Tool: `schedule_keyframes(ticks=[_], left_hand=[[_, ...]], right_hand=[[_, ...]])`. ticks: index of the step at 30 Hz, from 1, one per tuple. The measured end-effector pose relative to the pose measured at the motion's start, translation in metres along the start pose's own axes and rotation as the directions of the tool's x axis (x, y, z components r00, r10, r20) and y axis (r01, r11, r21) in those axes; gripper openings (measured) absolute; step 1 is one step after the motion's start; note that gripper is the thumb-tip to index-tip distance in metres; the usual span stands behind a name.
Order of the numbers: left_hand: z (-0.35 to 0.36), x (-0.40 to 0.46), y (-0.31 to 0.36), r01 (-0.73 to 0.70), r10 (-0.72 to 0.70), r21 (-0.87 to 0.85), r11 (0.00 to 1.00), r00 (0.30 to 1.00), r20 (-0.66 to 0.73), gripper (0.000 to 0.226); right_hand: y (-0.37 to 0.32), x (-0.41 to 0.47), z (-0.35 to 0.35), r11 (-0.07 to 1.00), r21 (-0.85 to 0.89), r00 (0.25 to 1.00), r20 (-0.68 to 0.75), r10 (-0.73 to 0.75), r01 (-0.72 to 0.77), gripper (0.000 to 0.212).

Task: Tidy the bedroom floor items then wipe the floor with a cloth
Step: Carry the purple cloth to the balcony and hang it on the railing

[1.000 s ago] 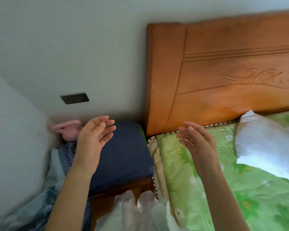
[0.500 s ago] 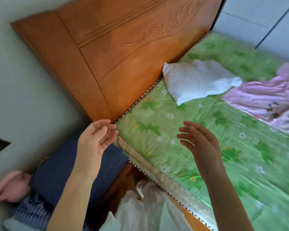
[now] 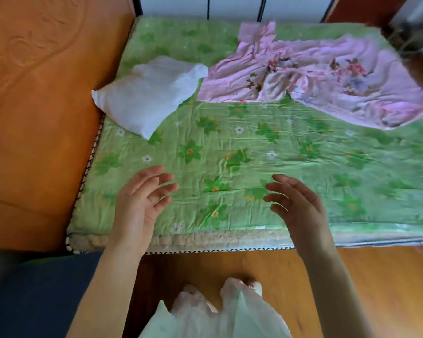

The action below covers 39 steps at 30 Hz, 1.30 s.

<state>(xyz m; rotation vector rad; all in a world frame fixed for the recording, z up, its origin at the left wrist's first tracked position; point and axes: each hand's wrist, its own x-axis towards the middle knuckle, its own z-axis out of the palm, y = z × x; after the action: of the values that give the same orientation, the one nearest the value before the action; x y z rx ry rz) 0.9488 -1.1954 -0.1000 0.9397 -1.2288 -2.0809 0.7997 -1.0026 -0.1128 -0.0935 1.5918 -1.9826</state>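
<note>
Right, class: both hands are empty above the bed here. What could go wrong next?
1. The plastic bag lies on the floor just below the hands, so it might be stepped on or slipped on.
2. The left hand and right hand hold no cloth, and none is clearly in view, so wiping may stall.
</note>
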Motion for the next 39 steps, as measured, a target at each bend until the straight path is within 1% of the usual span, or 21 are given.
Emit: schedule_keyframes(ticks=[4, 8, 9, 12, 16, 18, 19, 20, 22, 23, 29, 35, 39], left_hand=[[0.064, 0.003, -0.019, 0.048, -0.063, 0.081, 0.996, 0.979, 0.192, 0.021], [0.138, -0.005, -0.046, 0.114, -0.148, 0.121, 0.986, 0.931, 0.333, 0.022], [0.157, -0.008, -0.054, 0.128, -0.167, 0.129, 0.983, 0.915, 0.367, 0.022], [0.211, -0.022, -0.078, 0.152, -0.213, 0.166, 0.974, 0.862, 0.459, 0.022], [0.274, -0.047, -0.110, 0.165, -0.255, 0.208, 0.964, 0.789, 0.559, 0.022], [0.302, -0.057, -0.125, 0.204, -0.310, 0.240, 0.949, 0.734, 0.604, 0.021], [0.317, -0.061, -0.132, 0.229, -0.342, 0.257, 0.939, 0.698, 0.629, 0.020], [0.331, -0.064, -0.139, 0.250, -0.371, 0.275, 0.928, 0.662, 0.652, 0.021], [0.361, -0.070, -0.154, 0.269, -0.416, 0.318, 0.909, 0.593, 0.689, 0.020], [0.375, -0.073, -0.160, 0.269, -0.430, 0.336, 0.903, 0.564, 0.705, 0.019], [0.462, -0.081, -0.197, 0.259, -0.503, 0.432, 0.864, 0.395, 0.769, 0.020], [0.561, -0.080, -0.228, 0.141, -0.536, 0.517, 0.845, 0.228, 0.813, 0.024], [0.620, -0.079, -0.244, 0.100, -0.551, 0.542, 0.834, 0.148, 0.821, 0.023]], right_hand=[[-0.018, -0.015, -0.065, 0.999, 0.028, 0.990, -0.136, -0.039, 0.043, 0.017], [-0.041, -0.037, -0.141, 0.995, 0.045, 0.953, -0.294, -0.069, 0.086, 0.016], [-0.047, -0.044, -0.159, 0.993, 0.057, 0.942, -0.328, -0.077, 0.101, 0.018], [-0.064, -0.065, -0.214, 0.983, 0.093, 0.900, -0.423, -0.106, 0.160, 0.034], [-0.078, -0.088, -0.277, 0.964, 0.100, 0.844, -0.511, -0.163, 0.247, 0.044], [-0.082, -0.098, -0.300, 0.954, 0.103, 0.807, -0.564, -0.176, 0.281, 0.046], [-0.083, -0.104, -0.310, 0.952, 0.107, 0.785, -0.596, -0.170, 0.287, 0.044], [-0.084, -0.109, -0.320, 0.951, 0.111, 0.762, -0.629, -0.156, 0.287, 0.038], [-0.083, -0.119, -0.338, 0.950, 0.125, 0.718, -0.684, -0.127, 0.286, 0.019], [-0.082, -0.123, -0.346, 0.950, 0.125, 0.699, -0.706, -0.116, 0.285, 0.015], [-0.087, -0.138, -0.397, 0.935, 0.133, 0.543, -0.837, -0.072, 0.328, 0.019], [-0.110, -0.122, -0.448, 0.884, 0.104, 0.375, -0.923, -0.085, 0.455, 0.019], [-0.124, -0.113, -0.478, 0.869, 0.060, 0.281, -0.955, -0.093, 0.490, 0.021]])
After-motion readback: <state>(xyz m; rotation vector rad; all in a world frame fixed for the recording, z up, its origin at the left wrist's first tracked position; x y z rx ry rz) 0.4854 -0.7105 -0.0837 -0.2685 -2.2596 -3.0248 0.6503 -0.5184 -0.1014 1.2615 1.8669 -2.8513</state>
